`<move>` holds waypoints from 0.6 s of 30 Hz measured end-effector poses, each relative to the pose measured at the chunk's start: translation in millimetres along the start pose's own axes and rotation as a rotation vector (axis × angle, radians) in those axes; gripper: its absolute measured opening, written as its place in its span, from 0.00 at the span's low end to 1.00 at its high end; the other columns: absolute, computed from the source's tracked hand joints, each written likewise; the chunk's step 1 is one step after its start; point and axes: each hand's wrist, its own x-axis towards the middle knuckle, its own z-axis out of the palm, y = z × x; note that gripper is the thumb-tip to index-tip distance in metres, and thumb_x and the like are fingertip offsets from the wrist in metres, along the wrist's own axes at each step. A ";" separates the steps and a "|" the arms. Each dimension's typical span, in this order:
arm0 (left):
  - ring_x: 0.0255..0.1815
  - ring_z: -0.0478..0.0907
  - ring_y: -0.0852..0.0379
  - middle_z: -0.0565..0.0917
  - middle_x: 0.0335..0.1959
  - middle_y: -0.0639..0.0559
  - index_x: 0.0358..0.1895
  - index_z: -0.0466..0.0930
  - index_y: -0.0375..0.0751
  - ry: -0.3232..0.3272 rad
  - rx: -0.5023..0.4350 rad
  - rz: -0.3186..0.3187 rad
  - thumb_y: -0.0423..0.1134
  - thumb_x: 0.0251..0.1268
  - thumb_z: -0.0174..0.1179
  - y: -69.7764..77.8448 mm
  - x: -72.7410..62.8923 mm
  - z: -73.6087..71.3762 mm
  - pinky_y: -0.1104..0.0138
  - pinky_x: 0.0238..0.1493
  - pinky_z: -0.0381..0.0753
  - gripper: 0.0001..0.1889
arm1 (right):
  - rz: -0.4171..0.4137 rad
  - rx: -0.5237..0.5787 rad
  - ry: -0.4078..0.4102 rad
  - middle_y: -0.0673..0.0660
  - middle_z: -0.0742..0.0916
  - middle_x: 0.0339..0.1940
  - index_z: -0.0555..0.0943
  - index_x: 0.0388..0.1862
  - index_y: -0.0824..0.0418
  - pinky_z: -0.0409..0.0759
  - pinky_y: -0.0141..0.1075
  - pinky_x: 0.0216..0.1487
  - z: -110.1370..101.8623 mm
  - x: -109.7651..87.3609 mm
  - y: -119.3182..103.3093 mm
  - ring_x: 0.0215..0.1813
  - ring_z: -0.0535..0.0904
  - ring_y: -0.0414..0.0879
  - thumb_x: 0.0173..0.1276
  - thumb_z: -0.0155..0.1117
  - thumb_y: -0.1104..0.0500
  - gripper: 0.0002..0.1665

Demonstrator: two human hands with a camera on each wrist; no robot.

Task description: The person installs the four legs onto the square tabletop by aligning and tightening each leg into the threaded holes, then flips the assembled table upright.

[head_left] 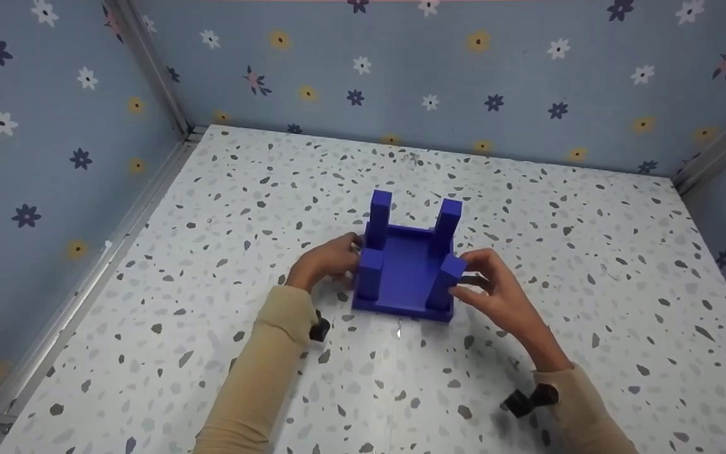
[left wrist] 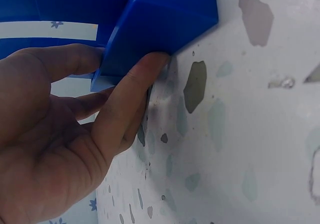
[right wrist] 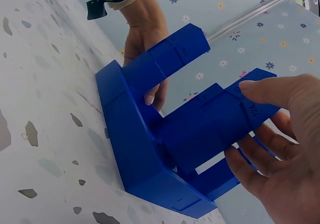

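A blue square base (head_left: 407,271) with a low rim lies on the speckled table, with square blue legs standing up at its corners. My left hand (head_left: 328,258) holds the base's left side; in the left wrist view, fingertips (left wrist: 152,64) reach under its lower edge. My right hand (head_left: 505,299) pinches the near right leg (head_left: 445,280) between thumb and fingers. That leg leans outward, while the near left leg (head_left: 371,274) stands nearly upright. Small raised characters mark the gripped leg (right wrist: 205,124) in the right wrist view.
The white speckled tabletop (head_left: 590,265) spreads around the base. Blue flowered panels (head_left: 401,69) rise at the back and both sides, with metal rails (head_left: 155,69) at the corners. Black wrist mounts (head_left: 527,400) hang by the sleeves.
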 end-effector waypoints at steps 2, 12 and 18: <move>0.43 0.80 0.51 0.75 0.52 0.41 0.66 0.60 0.39 0.000 0.002 -0.001 0.34 0.62 0.49 0.1 0.1 -0.3 0.65 0.37 0.83 0.27 | 0.006 -0.004 -0.009 0.56 0.77 0.54 0.69 0.57 0.66 0.78 0.37 0.57 -0.5 0.2 -0.8 0.55 0.77 0.46 0.60 0.69 0.66 0.28; 0.45 0.80 0.50 0.75 0.54 0.40 0.67 0.59 0.39 -0.004 -0.007 -0.004 0.35 0.63 0.49 0.3 0.4 -0.2 0.63 0.39 0.84 0.27 | 0.017 0.104 -0.023 0.64 0.76 0.61 0.71 0.62 0.66 0.71 0.30 0.62 -0.7 4.3 -4.6 0.63 0.72 0.46 0.73 0.53 0.63 0.20; 0.45 0.80 0.50 0.76 0.54 0.40 0.66 0.60 0.39 -0.009 -0.028 0.010 0.35 0.63 0.50 0.1 -1.0 -0.1 0.63 0.38 0.83 0.26 | 0.030 0.202 -0.056 0.62 0.77 0.61 0.72 0.62 0.65 0.69 0.32 0.64 -1.0 7.2 -2.6 0.66 0.70 0.47 0.73 0.53 0.61 0.20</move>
